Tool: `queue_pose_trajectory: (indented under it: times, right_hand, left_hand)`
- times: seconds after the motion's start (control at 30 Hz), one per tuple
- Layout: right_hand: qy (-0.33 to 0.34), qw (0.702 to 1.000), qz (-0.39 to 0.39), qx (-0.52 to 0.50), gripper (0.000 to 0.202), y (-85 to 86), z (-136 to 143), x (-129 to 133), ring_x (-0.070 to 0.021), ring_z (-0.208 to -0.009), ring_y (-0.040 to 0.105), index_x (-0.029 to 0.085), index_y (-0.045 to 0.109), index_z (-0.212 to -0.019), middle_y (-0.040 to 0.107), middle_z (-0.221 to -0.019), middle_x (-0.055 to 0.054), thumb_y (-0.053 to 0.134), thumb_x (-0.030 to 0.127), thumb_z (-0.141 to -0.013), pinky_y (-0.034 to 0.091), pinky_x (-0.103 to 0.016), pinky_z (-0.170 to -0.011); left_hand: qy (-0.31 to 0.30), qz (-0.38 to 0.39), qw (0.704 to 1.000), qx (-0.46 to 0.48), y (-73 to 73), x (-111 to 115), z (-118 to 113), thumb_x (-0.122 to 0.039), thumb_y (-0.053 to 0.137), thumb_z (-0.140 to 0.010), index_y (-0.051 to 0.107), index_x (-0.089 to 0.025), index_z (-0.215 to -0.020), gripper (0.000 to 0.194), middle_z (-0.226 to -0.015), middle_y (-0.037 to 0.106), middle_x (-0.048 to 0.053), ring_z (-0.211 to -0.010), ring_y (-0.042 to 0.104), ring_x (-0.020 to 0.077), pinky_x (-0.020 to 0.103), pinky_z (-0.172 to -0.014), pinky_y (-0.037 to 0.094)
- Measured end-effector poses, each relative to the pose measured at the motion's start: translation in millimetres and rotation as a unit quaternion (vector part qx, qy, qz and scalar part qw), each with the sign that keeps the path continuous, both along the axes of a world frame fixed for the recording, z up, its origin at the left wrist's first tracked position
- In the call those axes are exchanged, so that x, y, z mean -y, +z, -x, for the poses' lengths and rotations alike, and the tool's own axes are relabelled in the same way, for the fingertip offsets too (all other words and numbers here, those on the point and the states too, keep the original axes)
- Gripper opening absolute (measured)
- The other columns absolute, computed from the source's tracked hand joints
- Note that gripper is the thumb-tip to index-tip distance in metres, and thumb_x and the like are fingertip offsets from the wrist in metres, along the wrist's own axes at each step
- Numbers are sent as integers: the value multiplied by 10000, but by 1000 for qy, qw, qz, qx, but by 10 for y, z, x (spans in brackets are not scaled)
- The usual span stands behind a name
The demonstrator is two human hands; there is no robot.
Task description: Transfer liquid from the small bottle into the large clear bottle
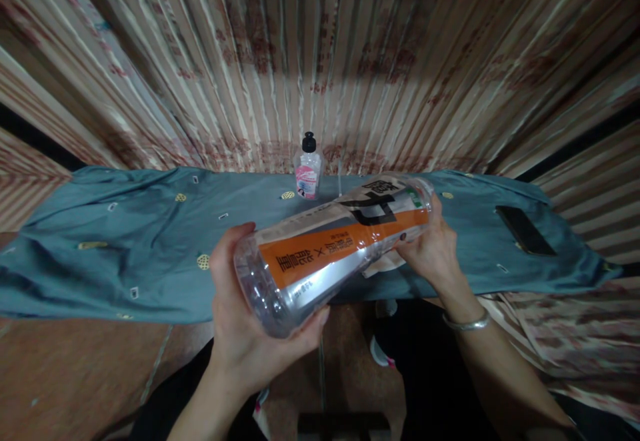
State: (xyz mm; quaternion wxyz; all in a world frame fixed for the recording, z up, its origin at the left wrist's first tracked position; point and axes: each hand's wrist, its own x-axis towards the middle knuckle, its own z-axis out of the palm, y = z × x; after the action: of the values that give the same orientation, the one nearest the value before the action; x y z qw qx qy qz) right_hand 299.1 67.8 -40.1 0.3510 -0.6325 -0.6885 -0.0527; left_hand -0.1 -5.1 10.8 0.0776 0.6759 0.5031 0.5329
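A large clear plastic bottle [345,241] with an orange, silver and black label is held sideways, tilted up to the right, above the cloth-covered table. My left hand [245,334] wraps round its near left end, thumb underneath and fingers over the far side. At the other end, my right hand [430,247] grips it from the right, with its fingers mostly hidden behind the bottle. Part of something pale [384,264], perhaps paper or cloth, shows below the bottle near my right hand; what it is I cannot make out.
Behind the held bottle, a small clear bottle [308,173] with a black cap and pink label stands upright on the teal patterned tablecloth [150,247]. To the right lies a dark phone [525,230]. Pleated curtains [300,61] close off the back and sides.
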Motion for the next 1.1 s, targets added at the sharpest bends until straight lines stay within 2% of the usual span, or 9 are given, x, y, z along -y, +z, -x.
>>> queue_pose_trajectory:
  times: [0.13, 0.2, 0.3, 0.5, 0.63, 0.83, 0.97, 1.1]
  right_hand:
    - [-5, 1000, -15, 3, 918, -13, -1, -8, -376, -1056, 786, 170, 325, -1590, 735, -1340, -198, 687, 455, -796, 664, -502, -829]
    - [-2, 1000, -22, 6, 925, -18, 1, -10, -376, -1077, 781, 183, 307, -1595, 720, -1375, -196, 686, 461, -799, 662, -501, -838]
    - [-8, 1000, -18, 11, 920, -8, 10, -8, -377, -1037, 791, 180, 315, -1588, 746, -1326, -186, 689, 459, -795, 663, -488, -805]
    - [-16, 1000, -14, 15, 910, 17, 20, 3, -384, -1034, 796, 164, 347, -1578, 763, -1299, -184, 694, 456, -789, 664, -479, -788]
    - [-14, 1000, -12, 7, 943, -4, 4, -3, -373, -1024, 797, 190, 316, -1599, 751, -1333, -174, 714, 440, -782, 666, -478, -797]
    - [-10, 1000, -8, 7, 971, -25, -16, -8, -398, -1083, 780, 171, 293, -1606, 725, -1371, -203, 721, 468, -786, 661, -511, -821]
    - [-8, 1000, -13, 9, 962, -19, -14, -7, -380, -1093, 780, 174, 297, -1608, 718, -1390, -193, 714, 443, -784, 661, -488, -838]
    - [-11, 1000, -6, 4, 964, -32, -18, -17, -387, -1029, 788, 167, 298, -1602, 749, -1317, -190, 715, 475, -789, 658, -496, -802]
  left_hand:
    - [6, -9, 1000, 11, -9, -1, -11, -462, 807, -699, 426, -340, -1503, 898, -1290, 601, 106, -1035, 712, 334, 538, -806, 698]
    - [8, -6, 1000, 13, -11, 2, -24, -438, 791, -711, 435, -345, -1494, 865, -1296, 601, 110, -1038, 712, 341, 551, -816, 691]
    - [8, -4, 1000, 19, -10, 7, -30, -409, 783, -715, 438, -343, -1489, 850, -1292, 600, 113, -1049, 710, 344, 556, -833, 688]
    - [-1, 11, 1000, 5, -23, 1, 3, -467, 811, -708, 414, -337, -1498, 894, -1315, 596, 97, -1070, 702, 319, 509, -866, 693]
    - [4, -15, 1000, 13, -30, -10, -5, -502, 805, -716, 428, -327, -1498, 886, -1297, 581, 112, -1055, 692, 321, 532, -849, 683]
    - [-23, -6, 1000, -16, -16, -12, 9, -449, 806, -734, 386, -329, -1536, 914, -1273, 572, 107, -1013, 695, 299, 487, -784, 680]
    - [-2, -16, 1000, 8, -21, -12, -3, -470, 813, -718, 423, -313, -1497, 885, -1279, 575, 111, -1018, 687, 310, 501, -794, 666]
    - [-7, -22, 1000, 21, -37, -22, -11, -496, 830, -701, 454, -298, -1465, 875, -1268, 595, 110, -1002, 691, 308, 493, -797, 659]
